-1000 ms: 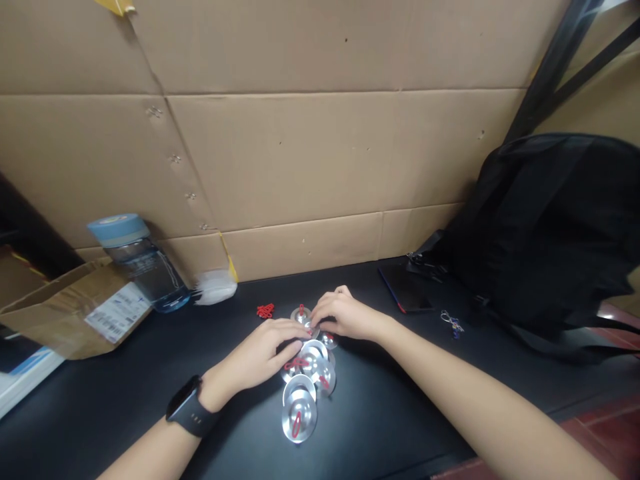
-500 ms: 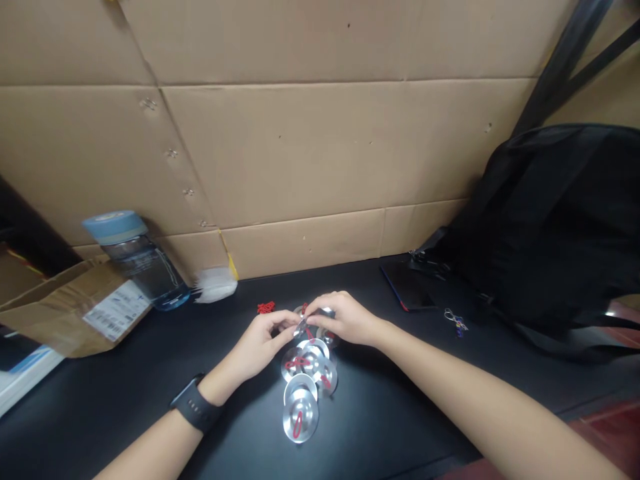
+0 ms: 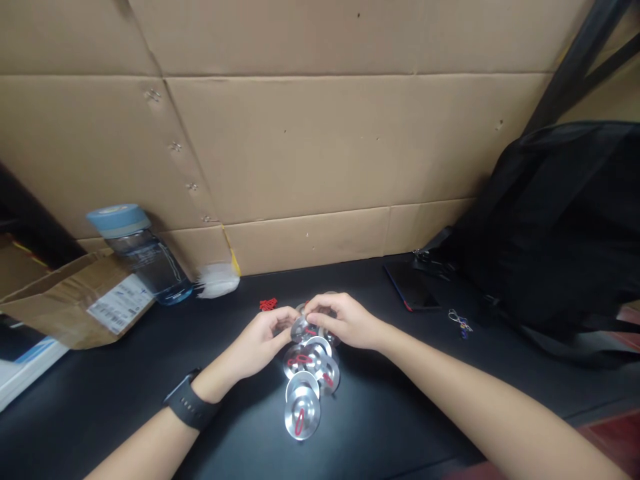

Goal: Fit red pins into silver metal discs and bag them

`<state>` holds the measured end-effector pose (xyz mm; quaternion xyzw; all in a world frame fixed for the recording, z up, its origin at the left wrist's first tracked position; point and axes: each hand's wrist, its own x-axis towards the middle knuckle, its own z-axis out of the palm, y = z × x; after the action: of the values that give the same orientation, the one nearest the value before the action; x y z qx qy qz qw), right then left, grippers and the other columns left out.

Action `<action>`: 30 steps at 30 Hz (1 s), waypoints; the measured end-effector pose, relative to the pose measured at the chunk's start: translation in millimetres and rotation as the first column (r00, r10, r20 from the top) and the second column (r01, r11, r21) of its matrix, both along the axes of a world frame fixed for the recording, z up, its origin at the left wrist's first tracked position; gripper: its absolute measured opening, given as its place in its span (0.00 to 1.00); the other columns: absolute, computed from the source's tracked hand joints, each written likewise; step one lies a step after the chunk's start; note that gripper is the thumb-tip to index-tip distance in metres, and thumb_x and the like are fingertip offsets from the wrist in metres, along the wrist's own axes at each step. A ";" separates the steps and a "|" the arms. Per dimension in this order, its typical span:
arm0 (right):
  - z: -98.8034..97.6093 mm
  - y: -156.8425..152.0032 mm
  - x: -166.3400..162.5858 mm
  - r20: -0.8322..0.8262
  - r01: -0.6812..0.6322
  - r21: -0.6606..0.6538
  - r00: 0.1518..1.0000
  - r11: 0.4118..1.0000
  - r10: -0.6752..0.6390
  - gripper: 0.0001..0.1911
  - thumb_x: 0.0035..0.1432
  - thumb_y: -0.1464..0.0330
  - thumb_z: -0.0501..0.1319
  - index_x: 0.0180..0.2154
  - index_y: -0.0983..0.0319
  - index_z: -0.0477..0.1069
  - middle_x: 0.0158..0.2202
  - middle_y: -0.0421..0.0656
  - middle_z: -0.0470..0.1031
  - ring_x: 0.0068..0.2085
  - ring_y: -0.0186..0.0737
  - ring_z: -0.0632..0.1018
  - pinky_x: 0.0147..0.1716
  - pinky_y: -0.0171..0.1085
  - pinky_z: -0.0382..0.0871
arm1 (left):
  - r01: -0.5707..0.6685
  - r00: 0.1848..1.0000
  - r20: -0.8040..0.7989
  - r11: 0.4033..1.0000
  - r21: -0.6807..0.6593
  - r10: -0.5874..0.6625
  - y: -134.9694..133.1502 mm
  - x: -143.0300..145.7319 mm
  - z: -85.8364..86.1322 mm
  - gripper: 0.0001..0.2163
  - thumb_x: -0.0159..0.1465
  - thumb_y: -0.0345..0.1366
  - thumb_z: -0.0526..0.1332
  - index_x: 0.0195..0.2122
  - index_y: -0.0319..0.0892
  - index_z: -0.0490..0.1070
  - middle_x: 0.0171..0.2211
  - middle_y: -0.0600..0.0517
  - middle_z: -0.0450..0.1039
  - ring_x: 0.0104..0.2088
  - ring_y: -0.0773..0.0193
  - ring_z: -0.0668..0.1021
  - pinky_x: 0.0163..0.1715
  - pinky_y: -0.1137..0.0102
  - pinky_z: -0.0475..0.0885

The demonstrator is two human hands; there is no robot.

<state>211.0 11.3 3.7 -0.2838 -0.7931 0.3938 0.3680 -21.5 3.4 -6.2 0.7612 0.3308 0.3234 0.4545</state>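
Between my two hands is a silvery finger cymbal [image 3: 301, 329], its domed face turned up toward me. My left hand [image 3: 266, 341] pinches its left edge with thumb and fingers. From the right, my right hand [image 3: 345, 321] is closed on its upper edge, and those fingertips are partly hidden. More finger cymbals with red loops lie overlapping below the hands, the closest being a cymbal [image 3: 311, 415] at the front of the row. Others sit partly covered beneath my right hand. A small heap of red loops [image 3: 268, 305] rests just beyond my left fingers.
Left stand a blue-lidded bottle [image 3: 155, 263], a brown paper bag [image 3: 55, 300] and a white plastic packet [image 3: 219, 280]. Rightward lie a dark phone [image 3: 413, 285], a small keyring [image 3: 460, 323] and a black backpack [image 3: 565, 227]. A cardboard wall [image 3: 320, 147] closes off the black table's back.
The finger cymbal in my hands has turned from nearly edge-on to showing its broad face. The whole view has shifted slightly; the other cymbals lie as before.
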 end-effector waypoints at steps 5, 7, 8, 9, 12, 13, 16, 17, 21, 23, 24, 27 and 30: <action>2.5 5.8 3.6 -0.022 -0.021 -0.102 1.000 0.995 0.019 0.12 0.67 0.61 0.62 0.43 0.62 0.78 0.39 0.44 0.81 0.38 0.38 0.79 0.40 0.36 0.72 | -0.144 0.985 -0.073 0.981 0.131 0.154 6.2 -6.7 3.2 0.11 0.68 0.43 0.63 0.38 0.41 0.77 0.35 0.50 0.80 0.36 0.61 0.79 0.41 0.69 0.73; 2.5 12.7 7.5 -0.039 0.029 -0.098 0.999 0.995 -0.033 0.13 0.68 0.60 0.61 0.41 0.62 0.77 0.38 0.44 0.80 0.37 0.39 0.79 0.40 0.37 0.72 | -0.232 0.965 -0.084 0.956 0.180 0.250 11.2 -12.7 4.5 0.11 0.67 0.44 0.64 0.37 0.41 0.78 0.35 0.50 0.81 0.37 0.61 0.80 0.42 0.68 0.73; 1.4 17.4 10.3 -0.052 0.073 -0.089 0.996 0.993 -0.078 0.13 0.68 0.60 0.61 0.40 0.63 0.77 0.37 0.44 0.80 0.37 0.38 0.78 0.39 0.37 0.72 | -0.272 0.952 -0.087 0.941 0.202 0.294 14.0 -16.5 4.6 0.11 0.67 0.44 0.64 0.37 0.42 0.78 0.36 0.50 0.81 0.37 0.60 0.80 0.42 0.68 0.73; -0.7 22.9 13.5 -0.069 0.125 -0.083 0.989 0.989 -0.131 0.13 0.68 0.60 0.60 0.40 0.63 0.76 0.36 0.44 0.79 0.35 0.38 0.78 0.37 0.36 0.72 | -0.308 0.938 -0.092 0.924 0.225 0.335 17.0 -20.7 4.3 0.11 0.67 0.45 0.64 0.38 0.42 0.78 0.36 0.50 0.81 0.38 0.60 0.80 0.42 0.67 0.73; -11.1 41.7 25.2 -0.136 0.276 -0.092 0.948 0.957 -0.287 0.11 0.66 0.63 0.60 0.46 0.61 0.72 0.34 0.41 0.77 0.30 0.35 0.76 0.30 0.34 0.69 | -0.407 0.877 -0.121 0.853 0.325 0.465 25.6 -33.5 1.0 0.11 0.67 0.45 0.63 0.38 0.43 0.78 0.37 0.51 0.82 0.37 0.60 0.81 0.41 0.67 0.73; -15.2 47.6 29.3 -0.137 0.314 -0.093 0.936 0.945 -0.325 0.12 0.65 0.63 0.61 0.48 0.60 0.71 0.33 0.40 0.76 0.28 0.35 0.75 0.29 0.33 0.69 | -0.425 0.855 -0.135 0.825 0.372 0.501 28.1 -37.0 -0.4 0.11 0.67 0.45 0.63 0.38 0.44 0.78 0.37 0.51 0.82 0.37 0.60 0.81 0.40 0.67 0.73; -25.0 60.4 39.6 -0.052 0.381 -0.073 0.922 0.922 -0.385 0.09 0.63 0.64 0.61 0.42 0.62 0.74 0.32 0.41 0.77 0.27 0.34 0.75 0.29 0.33 0.68 | -0.388 0.813 -0.195 0.760 0.522 0.549 34.1 -44.3 -4.3 0.09 0.67 0.43 0.62 0.38 0.45 0.78 0.38 0.51 0.82 0.37 0.59 0.81 0.40 0.67 0.72; -27.2 62.8 42.0 -0.010 0.390 -0.071 0.920 0.918 -0.391 0.09 0.63 0.64 0.61 0.40 0.63 0.75 0.32 0.42 0.78 0.27 0.34 0.75 0.29 0.33 0.69 | -0.361 0.805 -0.218 0.748 0.557 0.551 35.7 -45.8 -5.4 0.09 0.68 0.42 0.61 0.38 0.45 0.78 0.38 0.51 0.82 0.37 0.59 0.81 0.40 0.67 0.72; -31.1 65.2 47.0 0.198 0.442 0.011 0.878 0.897 -0.435 0.06 0.59 0.70 0.62 0.36 0.64 0.79 0.32 0.43 0.81 0.28 0.35 0.77 0.31 0.35 0.69 | -0.281 0.793 -0.300 0.756 0.591 0.530 41.2 -50.6 -9.3 0.08 0.68 0.39 0.60 0.37 0.44 0.77 0.37 0.50 0.82 0.37 0.58 0.80 0.40 0.67 0.72; -30.1 63.8 47.2 0.272 0.462 0.080 0.842 0.883 -0.465 0.07 0.56 0.75 0.62 0.36 0.63 0.79 0.31 0.43 0.81 0.30 0.36 0.78 0.34 0.35 0.70 | -0.247 0.798 -0.325 0.766 0.594 0.508 43.5 -53.3 -11.0 0.08 0.68 0.39 0.59 0.36 0.44 0.77 0.38 0.50 0.81 0.38 0.58 0.80 0.41 0.66 0.71; -28.9 62.6 46.9 0.289 0.462 0.114 0.832 0.880 -0.474 0.08 0.55 0.76 0.62 0.36 0.63 0.80 0.32 0.43 0.81 0.30 0.36 0.78 0.35 0.35 0.70 | -0.234 0.800 -0.329 0.765 0.600 0.502 44.4 -54.6 -11.7 0.08 0.68 0.38 0.59 0.36 0.44 0.77 0.38 0.50 0.81 0.39 0.57 0.80 0.42 0.65 0.71; -23.0 56.7 44.7 0.300 0.372 0.228 0.852 0.900 -0.429 0.08 0.58 0.74 0.63 0.38 0.62 0.81 0.37 0.44 0.81 0.34 0.37 0.78 0.38 0.36 0.71 | -0.214 0.804 -0.326 0.754 0.621 0.497 46.2 -56.9 -13.5 0.07 0.68 0.37 0.60 0.36 0.45 0.77 0.39 0.49 0.81 0.39 0.56 0.80 0.44 0.64 0.71; -17.6 49.8 41.6 0.329 0.223 0.335 0.883 0.915 -0.335 0.07 0.61 0.70 0.65 0.40 0.60 0.82 0.40 0.46 0.80 0.41 0.40 0.79 0.45 0.39 0.70 | -0.207 0.808 -0.322 0.750 0.628 0.493 46.5 -56.6 -14.5 0.07 0.68 0.37 0.60 0.36 0.45 0.78 0.39 0.49 0.81 0.39 0.57 0.79 0.44 0.64 0.71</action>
<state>252.6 61.1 -13.9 -0.4103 -0.8480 0.1540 0.2981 -78.0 49.9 -20.7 0.8363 0.4608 0.2941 0.0432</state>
